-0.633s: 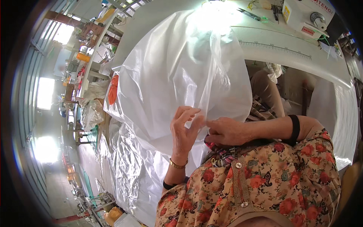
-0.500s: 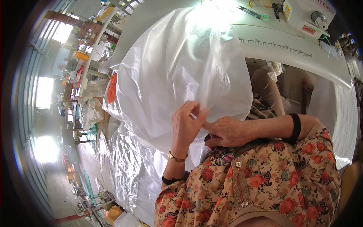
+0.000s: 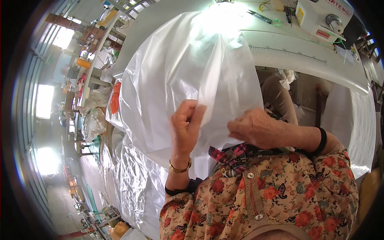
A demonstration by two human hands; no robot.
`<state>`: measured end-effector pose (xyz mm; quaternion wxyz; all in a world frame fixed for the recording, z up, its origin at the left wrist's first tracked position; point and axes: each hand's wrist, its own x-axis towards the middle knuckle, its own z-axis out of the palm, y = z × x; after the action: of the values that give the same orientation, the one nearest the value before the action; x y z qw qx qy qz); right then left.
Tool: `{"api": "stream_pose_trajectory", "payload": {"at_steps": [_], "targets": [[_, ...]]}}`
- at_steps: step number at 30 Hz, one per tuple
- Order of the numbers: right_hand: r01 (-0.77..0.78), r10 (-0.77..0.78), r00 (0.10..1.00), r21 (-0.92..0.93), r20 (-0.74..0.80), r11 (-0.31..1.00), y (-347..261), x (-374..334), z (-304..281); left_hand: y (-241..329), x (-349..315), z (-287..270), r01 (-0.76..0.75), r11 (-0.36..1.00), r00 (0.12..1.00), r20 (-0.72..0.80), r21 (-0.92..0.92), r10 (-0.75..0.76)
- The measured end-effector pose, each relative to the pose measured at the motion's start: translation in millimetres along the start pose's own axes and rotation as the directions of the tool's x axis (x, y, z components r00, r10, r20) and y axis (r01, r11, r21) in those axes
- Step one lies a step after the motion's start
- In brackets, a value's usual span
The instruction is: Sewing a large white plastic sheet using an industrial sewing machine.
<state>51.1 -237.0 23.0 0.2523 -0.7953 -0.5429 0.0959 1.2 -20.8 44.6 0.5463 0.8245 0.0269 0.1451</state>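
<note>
A large sheet of thin white plastic film [image 3: 156, 88] spreads from the bright lamp light down over the table's near edge. My left hand [image 3: 186, 124] is closed in a pinch on a whiter strip [image 3: 211, 82], which runs up across the film into the glare. My right hand [image 3: 258, 129] is to its right, in front of the film, with its fingers curled together. Whatever those fingers hold, if anything, is hidden. A piece of red and black plaid cloth [image 3: 230, 156] shows below the hands, against my floral top.
At the upper right stands a white machine head [image 3: 322, 20] with a round knob. Thread snips [image 3: 261, 16] lie on the table [image 3: 280, 38], whose near edge carries a ruler scale. More crinkled film [image 3: 138, 180] hangs at the left, near an orange-red cloth [image 3: 115, 98].
My hands were together and have moved apart, left hand leftward, right hand rightward. The whiter strip now stretches up from my left hand. More plaid cloth shows.
</note>
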Motion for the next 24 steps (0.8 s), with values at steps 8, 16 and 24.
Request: {"api": "stream_pose_trajectory", "payload": {"at_steps": [8, 16, 24], "targets": [[0.099, 0.035, 0.787, 0.183, -0.616, 0.978, 8.4, -5.0, -1.0, -19.5, -11.0, 22.7, 0.196, 0.980, 0.972, 0.141, -0.041, -0.189], [-0.106, 0.598, 0.799, 0.963, -0.065, 0.246, 13.4, 3.2, 10.9, -10.3, 0.1, 13.1, 0.144, 0.979, 0.986, 0.110, -0.142, -0.129], [-0.148, 0.342, 0.932, 0.735, -0.120, 0.661, -19.9, 7.4, 12.3, -18.0, -3.0, 24.8, 0.258, 0.940, 0.946, 0.257, -0.225, -0.198]]}}
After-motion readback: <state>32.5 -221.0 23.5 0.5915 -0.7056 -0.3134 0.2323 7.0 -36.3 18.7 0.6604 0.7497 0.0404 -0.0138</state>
